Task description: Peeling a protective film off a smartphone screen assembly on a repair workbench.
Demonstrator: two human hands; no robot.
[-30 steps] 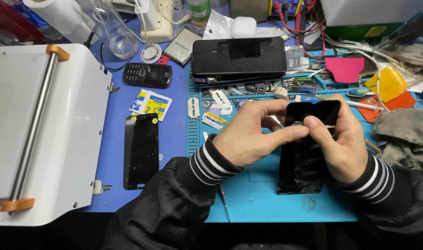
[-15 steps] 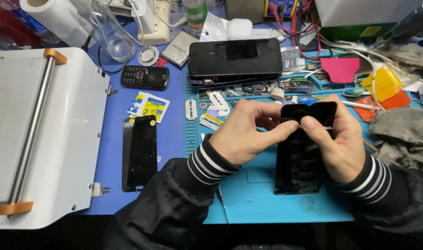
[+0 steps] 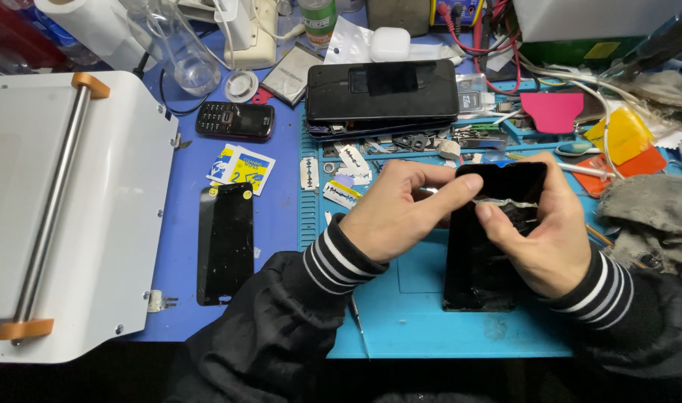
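Observation:
A black phone screen panel [image 3: 481,261] lies on the teal work mat [image 3: 423,321], its top end lifted slightly. My right hand [image 3: 550,231] grips the panel's right side, thumb pressed on its face. My left hand [image 3: 400,216] reaches across from the left, its fingertips pinching a thin strip of clear film [image 3: 505,203] that stretches across the upper part of the panel. Both sleeves are black with striped cuffs.
A second black glass panel [image 3: 226,242] lies on the blue mat to the left. A white machine with a steel roller [image 3: 53,209] fills the left side. Behind are a black phone [image 3: 382,91], a small keypad phone [image 3: 235,120], razor blades [image 3: 348,158], plastic picks [image 3: 553,112] and cables.
The view has shifted slightly. My hands stay on the panel; a strip of film now shows stretched between my fingertips across the panel's upper part.

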